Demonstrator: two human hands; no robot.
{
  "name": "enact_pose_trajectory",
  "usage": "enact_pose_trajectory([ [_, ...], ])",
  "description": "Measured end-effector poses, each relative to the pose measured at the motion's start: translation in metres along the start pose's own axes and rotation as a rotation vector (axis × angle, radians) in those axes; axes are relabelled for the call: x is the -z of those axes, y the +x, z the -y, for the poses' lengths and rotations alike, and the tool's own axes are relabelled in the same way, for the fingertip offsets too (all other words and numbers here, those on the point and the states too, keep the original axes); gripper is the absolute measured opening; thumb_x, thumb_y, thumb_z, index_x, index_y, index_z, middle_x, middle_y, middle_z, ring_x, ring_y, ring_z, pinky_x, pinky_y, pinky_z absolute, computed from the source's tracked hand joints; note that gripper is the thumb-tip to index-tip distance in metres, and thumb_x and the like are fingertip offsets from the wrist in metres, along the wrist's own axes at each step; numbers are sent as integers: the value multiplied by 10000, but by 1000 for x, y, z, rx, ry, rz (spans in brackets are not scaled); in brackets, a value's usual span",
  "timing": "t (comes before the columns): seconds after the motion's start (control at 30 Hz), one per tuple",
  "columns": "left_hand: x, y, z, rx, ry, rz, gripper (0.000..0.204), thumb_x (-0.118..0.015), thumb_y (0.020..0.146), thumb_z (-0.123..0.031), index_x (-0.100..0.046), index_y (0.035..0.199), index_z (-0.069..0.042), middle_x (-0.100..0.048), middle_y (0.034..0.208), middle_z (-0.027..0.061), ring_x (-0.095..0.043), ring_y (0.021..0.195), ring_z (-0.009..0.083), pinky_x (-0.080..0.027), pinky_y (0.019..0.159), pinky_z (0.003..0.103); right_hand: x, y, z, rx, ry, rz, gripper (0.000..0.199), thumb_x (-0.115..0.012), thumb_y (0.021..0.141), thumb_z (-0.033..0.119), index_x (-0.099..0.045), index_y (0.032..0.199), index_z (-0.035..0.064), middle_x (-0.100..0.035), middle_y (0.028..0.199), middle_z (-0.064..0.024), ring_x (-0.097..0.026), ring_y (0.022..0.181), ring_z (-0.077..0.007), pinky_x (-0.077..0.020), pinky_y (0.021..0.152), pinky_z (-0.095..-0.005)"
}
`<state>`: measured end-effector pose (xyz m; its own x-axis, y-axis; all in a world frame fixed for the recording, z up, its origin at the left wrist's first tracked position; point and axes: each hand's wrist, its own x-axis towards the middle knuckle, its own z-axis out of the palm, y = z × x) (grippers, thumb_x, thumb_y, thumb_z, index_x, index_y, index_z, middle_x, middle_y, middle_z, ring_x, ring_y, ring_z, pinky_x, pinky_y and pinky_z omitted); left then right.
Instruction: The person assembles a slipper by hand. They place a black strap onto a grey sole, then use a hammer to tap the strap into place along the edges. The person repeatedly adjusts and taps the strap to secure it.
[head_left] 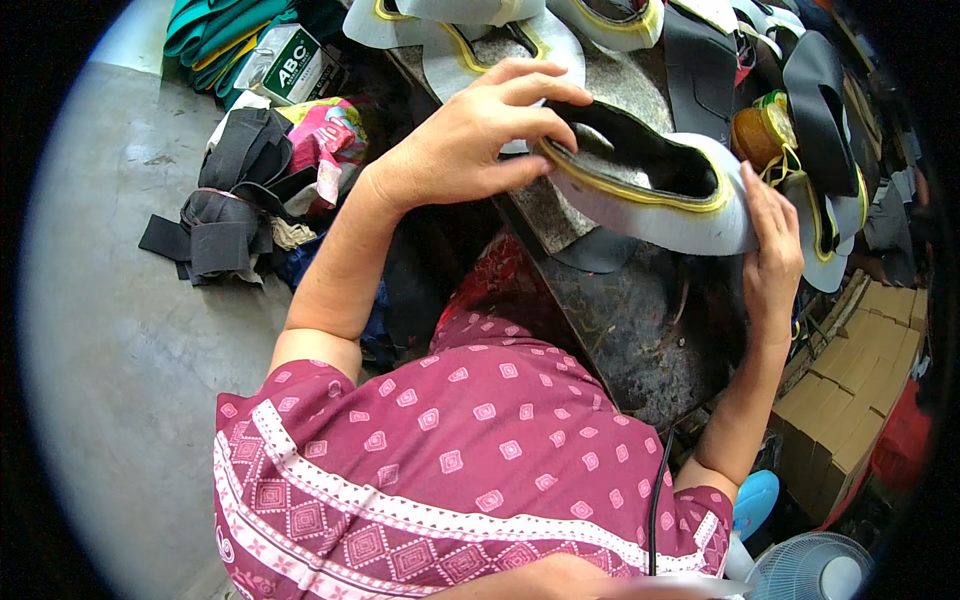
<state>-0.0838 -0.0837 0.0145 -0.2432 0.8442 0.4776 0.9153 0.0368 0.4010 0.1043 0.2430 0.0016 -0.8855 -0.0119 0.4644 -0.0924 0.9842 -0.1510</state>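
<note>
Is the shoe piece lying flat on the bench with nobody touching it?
No, the left hand and right hand grip the shoe piece at opposite ends.

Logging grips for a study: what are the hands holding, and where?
Both hold one grey, yellow-edged shoe sole: left hand pinches its near-left end, right hand supports its right edge.
</note>
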Motion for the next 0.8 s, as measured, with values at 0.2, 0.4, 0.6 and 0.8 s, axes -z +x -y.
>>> enact_pose_trajectory([
  [0.2,8,16,-25,37,-339,-314,246,-850,785,-123,-716,965,-21,-709,950,81,-622,1153,266,-478,931,362,19,10,20,-99,51,-374,810,-531,787,-104,-418,1558,117,-580,1409,-94,-552,1211,-239,-363,1136,-371],
  [0.4,-38,23,-54,364,-652,-328,323,-853,825,-195,-697,998,29,-684,864,97,-646,787,147,-519,716,289,-1,15,97,-466,1164,42,764,-615,977,177,-197,1605,52,-666,1228,-177,-642,1072,-190,-476,999,-335],
  [0.6,-62,21,-77,319,-591,-310,387,-858,809,-199,-674,1080,7,-669,933,104,-666,850,216,-531,791,323,-27,12,102,-497,1779,-264,1044,-673,839,-81,-17,1635,76,-423,1533,-158,-518,1338,-255,-417,1122,-409],
  [0.8,-55,25,-81,-14,61,-441,409,-862,743,-229,-708,1094,-86,-639,1071,84,-623,1001,264,-497,898,365,-28,3,110,-504,1604,-249,1063,-686,889,-48,60,1631,101,-625,1307,-186,-673,1115,-232,-546,960,-355],
])
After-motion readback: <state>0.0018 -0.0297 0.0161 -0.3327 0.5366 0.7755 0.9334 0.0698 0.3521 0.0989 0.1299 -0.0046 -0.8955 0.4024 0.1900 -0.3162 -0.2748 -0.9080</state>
